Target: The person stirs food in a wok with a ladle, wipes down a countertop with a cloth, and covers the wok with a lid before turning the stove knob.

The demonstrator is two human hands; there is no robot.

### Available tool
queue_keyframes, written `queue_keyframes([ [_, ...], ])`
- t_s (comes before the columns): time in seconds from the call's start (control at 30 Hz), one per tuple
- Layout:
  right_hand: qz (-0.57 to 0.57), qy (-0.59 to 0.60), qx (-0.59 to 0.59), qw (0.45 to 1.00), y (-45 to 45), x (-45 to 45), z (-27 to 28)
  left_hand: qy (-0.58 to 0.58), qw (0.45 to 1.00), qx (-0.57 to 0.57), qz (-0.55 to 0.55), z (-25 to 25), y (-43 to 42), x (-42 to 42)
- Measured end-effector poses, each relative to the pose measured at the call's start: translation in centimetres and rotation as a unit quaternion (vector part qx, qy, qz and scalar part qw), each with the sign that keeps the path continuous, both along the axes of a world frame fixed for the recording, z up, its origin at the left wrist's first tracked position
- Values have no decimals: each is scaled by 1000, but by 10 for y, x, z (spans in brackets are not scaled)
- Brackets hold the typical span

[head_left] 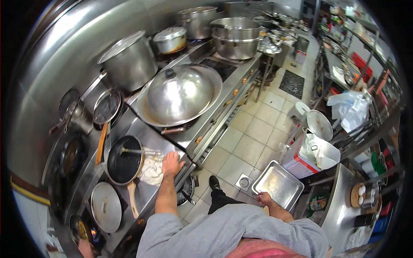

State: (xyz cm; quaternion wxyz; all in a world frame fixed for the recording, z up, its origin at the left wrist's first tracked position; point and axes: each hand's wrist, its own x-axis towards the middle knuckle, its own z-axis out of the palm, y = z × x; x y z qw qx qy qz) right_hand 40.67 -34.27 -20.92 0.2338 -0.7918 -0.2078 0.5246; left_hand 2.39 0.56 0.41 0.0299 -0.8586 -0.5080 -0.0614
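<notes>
My left hand (172, 163) rests palm down on the steel counter with its fingers apart, touching the edge of a crumpled white cloth (152, 170). Beside the cloth lies a black frying pan (122, 165) with a pale handle and a metal utensil (135, 151) across it. My right hand (264, 198) hangs low, its fingers curled, in front of the left rim of a metal tray (297, 189). Something pale shows just below that hand, too small to name.
A domed lid (180, 94) covers a large wok. Stock pots (129, 62) stand behind it. At the lower left another person's hand (85, 248) is at a small pan (79, 228) near a flame. A red-and-white bin (297, 159) stands on the tiled floor.
</notes>
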Motion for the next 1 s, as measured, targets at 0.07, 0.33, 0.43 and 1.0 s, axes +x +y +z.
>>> queue_keyframes([
  [0.07,10,3,-19,1000,4,-2,14,-2,1000,-2,3,1,-1,0],
  [0.33,-15,51,-13,998,12,2,6,27,999,-33,17,13,-4,4],
  [0.43,0,51,-19,999,14,2,7,1,999,-29,16,12,-3,3],
  [1.0,-12,49,-35,998,12,-1,12,13,1000,-24,11,12,-2,2],
])
